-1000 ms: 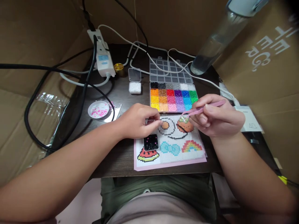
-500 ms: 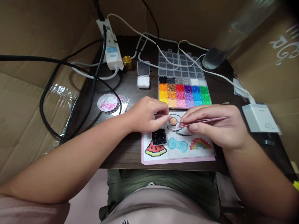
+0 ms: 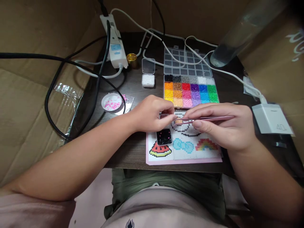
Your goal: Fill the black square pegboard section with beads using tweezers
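A clear pegboard (image 3: 190, 152) lies on a pink pattern sheet (image 3: 152, 160) with bead pictures: a watermelon (image 3: 160, 149), a blue shape (image 3: 182, 145), a rainbow (image 3: 204, 144) and a fried egg outline (image 3: 181, 125). My right hand (image 3: 220, 126) pinches pink tweezers (image 3: 211, 118), their tip at the egg's orange middle. My left hand (image 3: 152, 114) rests curled on the board's upper left corner, fingertips pinched right beside the tweezer tip. A small black box of beads (image 3: 163, 136) sits just below my left hand.
A compartment box of coloured beads (image 3: 190, 90) lies open behind the board. Further left are a small white bead case (image 3: 148, 80), a dish of pink beads (image 3: 111, 103), a gold cap (image 3: 131, 57) and a power strip (image 3: 114, 41) with cables. A white charger (image 3: 272, 118) sits at right; cardboard walls surround the table.
My right hand swung the tweezers down from above the cupcake-like picture and leftwards to the egg, next to my left fingertips. The camera view shifted slightly.
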`<control>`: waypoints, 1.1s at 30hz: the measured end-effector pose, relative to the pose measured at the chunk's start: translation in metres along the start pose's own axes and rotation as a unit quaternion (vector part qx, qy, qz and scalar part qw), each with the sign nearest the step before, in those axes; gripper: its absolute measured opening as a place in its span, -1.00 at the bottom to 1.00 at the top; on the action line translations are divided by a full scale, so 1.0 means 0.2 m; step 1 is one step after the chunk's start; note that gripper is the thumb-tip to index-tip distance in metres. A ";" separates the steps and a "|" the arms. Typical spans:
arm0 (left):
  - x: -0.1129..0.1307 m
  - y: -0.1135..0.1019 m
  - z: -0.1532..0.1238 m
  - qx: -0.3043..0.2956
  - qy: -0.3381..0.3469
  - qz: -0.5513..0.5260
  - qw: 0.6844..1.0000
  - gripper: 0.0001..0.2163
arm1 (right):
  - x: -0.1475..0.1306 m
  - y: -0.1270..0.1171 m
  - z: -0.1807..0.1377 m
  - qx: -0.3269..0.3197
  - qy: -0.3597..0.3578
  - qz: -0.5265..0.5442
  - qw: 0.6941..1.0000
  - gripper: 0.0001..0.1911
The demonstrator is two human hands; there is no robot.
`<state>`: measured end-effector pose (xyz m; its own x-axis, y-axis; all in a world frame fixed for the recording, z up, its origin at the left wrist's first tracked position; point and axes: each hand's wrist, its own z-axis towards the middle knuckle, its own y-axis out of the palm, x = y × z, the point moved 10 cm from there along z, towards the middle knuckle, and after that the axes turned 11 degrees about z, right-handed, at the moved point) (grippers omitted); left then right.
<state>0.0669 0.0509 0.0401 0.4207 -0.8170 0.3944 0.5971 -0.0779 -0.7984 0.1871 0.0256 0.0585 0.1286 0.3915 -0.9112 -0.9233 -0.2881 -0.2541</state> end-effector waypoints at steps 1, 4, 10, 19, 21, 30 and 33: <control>0.00 0.00 0.00 0.000 0.001 0.000 1.000 -0.87 | 0.00 -0.01 0.00 0.006 0.005 0.003 1.000 -0.88; 0.00 0.00 0.00 -0.010 -0.005 -0.005 1.000 -0.88 | 0.01 -0.04 0.00 0.023 0.019 0.014 0.999 -0.90; 0.01 -0.01 0.01 -0.021 0.007 0.003 1.000 -0.87 | 0.03 -0.04 0.02 0.026 0.028 0.024 0.999 -0.89; 0.01 -0.01 0.01 -0.027 0.001 -0.002 1.000 -0.88 | 0.03 0.00 0.02 -0.021 0.020 0.039 0.999 -0.83; 0.01 -0.01 0.01 -0.025 0.001 -0.003 1.000 -0.88 | 0.03 0.01 0.02 -0.028 0.022 0.045 0.998 -0.84; -0.01 0.01 0.00 -0.034 -0.006 -0.005 0.999 -0.88 | 0.01 0.13 0.01 -0.127 -0.005 0.058 0.990 -0.86; -0.01 0.01 0.00 -0.034 -0.007 -0.006 0.999 -0.87 | -0.01 0.17 0.00 -0.153 -0.024 0.046 0.987 -0.87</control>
<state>0.0670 0.0518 0.0378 0.4237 -0.8079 0.4096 0.5549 -0.1259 -0.8223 0.1558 0.0149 0.0515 0.0258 0.3897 -0.9206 -0.7770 -0.5716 -0.2638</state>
